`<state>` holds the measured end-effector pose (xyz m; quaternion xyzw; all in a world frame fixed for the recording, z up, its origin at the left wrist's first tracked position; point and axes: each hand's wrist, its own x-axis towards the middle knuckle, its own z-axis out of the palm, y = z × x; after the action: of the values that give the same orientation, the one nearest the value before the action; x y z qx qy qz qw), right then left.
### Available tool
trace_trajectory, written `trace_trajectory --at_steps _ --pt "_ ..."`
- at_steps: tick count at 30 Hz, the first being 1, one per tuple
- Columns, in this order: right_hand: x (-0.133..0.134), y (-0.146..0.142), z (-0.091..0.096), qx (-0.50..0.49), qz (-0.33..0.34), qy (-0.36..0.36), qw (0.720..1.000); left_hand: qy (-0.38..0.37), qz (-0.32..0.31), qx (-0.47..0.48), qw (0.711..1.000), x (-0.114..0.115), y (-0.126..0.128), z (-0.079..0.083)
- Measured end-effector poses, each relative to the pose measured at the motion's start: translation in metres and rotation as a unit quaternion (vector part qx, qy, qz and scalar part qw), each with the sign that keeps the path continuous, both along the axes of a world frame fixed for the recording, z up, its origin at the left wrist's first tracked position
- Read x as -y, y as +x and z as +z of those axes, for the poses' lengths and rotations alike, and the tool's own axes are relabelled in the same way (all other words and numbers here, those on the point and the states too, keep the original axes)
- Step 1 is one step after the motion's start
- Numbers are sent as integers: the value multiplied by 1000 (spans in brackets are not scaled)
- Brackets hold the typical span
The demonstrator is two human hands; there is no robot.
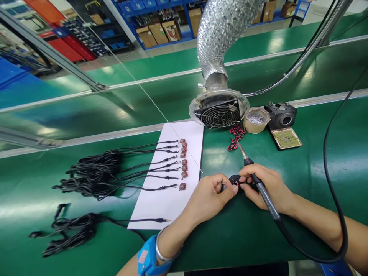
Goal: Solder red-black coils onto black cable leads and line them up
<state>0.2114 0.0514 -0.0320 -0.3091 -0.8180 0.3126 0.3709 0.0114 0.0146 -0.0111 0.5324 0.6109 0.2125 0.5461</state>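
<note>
My left hand (214,193) pinches a small red-and-black ring-shaped part (236,184) beside a black round piece (234,178). My right hand (268,186) grips a soldering iron (266,199), its metal tip pointing up and away, apart from the part. Thumb and forefinger of that hand also meet at the right edge of the black piece. Fingers partly cover both small things. Left of my hands, a white sheet (155,203) carries several small red-ended cylindrical parts (183,163) in a column, beside stripped ends of black cables (97,168).
A fan-faced fume extractor (220,113) hangs ahead on a silver duct (215,34). Below it lies a pile of red-and-black rings (237,133). Right of that stand a tape roll (256,119), an iron stand (283,115) and a sponge tray (286,138). Another coiled cable (77,230) lies front left.
</note>
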Motion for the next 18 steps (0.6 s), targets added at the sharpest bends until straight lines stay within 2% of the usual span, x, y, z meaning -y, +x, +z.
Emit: trace_trajectory --at_steps 3,7,15,18 --pt "1 -3 -3 -2 8 4 1000 43 33 -44 998 -3 8 3" --pt "1 -5 -3 -4 8 32 999 63 42 -73 994 -5 16 3" --pt "-3 -3 -1 -9 15 46 999 80 42 -39 995 -3 15 -1" --pt "-5 -1 -1 -5 31 44 999 61 43 -12 997 -6 9 -1"
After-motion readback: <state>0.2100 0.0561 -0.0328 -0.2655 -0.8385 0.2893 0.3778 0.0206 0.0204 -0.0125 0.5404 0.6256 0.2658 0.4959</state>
